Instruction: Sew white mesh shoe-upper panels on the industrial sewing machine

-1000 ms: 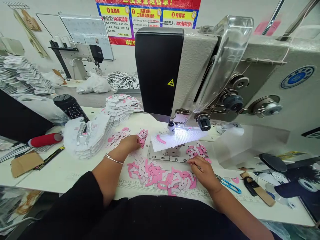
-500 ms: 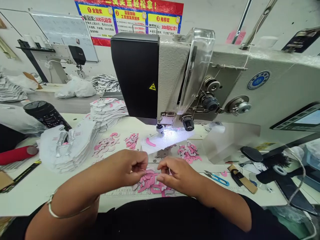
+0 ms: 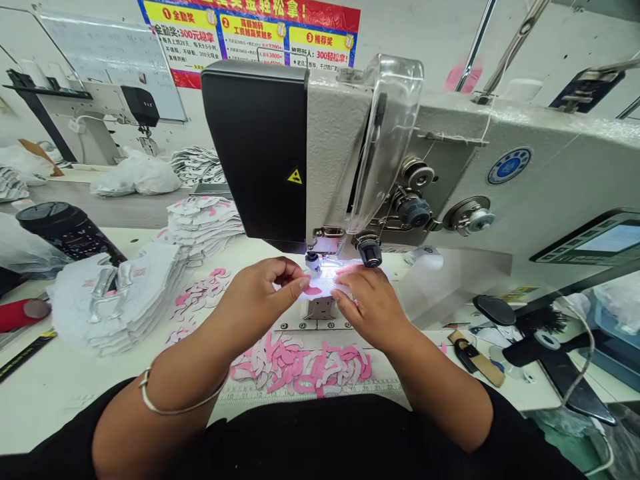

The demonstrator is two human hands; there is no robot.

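A white mesh fabric piece (image 3: 326,285) lies under the lit needle area of the sewing machine (image 3: 340,147). On its left part is a curved pink piece (image 3: 313,291). My left hand (image 3: 280,287) is closed, thumb and forefinger pinched at the fabric's left edge, against the pink piece; the exact grip is partly hidden. My right hand (image 3: 370,303) rests on the fabric's right side, its fingers stretched out and the thumb apart. Nearer my body lies a pile of loose pink and white curved pieces (image 3: 300,365).
Stacked white cut pieces (image 3: 125,293) stand at left beside a black bottle (image 3: 70,230). More pink pieces (image 3: 200,293) lie left of the machine. A ruler strip (image 3: 260,396) runs along the front edge. At right are a brown-and-black tool (image 3: 477,360) and a black brush (image 3: 543,325).
Both hands have moved forward from above the pile to the fabric under the machine head. The fabric's pink piece now sits further right, closer to the needle. The camera view has shifted slightly.
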